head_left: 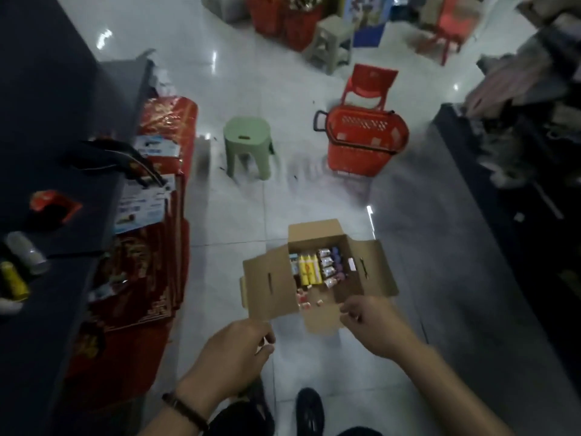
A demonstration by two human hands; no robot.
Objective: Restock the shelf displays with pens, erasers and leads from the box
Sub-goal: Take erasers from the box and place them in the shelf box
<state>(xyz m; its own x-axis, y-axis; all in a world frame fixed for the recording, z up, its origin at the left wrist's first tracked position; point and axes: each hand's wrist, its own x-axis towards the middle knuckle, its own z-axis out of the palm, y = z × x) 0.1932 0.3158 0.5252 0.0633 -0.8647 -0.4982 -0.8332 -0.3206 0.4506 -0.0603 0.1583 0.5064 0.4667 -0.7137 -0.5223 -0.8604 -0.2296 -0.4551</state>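
Open cardboard box [267,287] lies just beyond the curled fingers of left hand [235,350] and right hand [374,322]; whether either holds anything, I cannot tell

Both bare forearms reach forward and down. The left hand [235,350] curls its fingertips against the thumb, and the right hand [371,322] does likewise, knuckles up. Blur hides whether either pinches anything.
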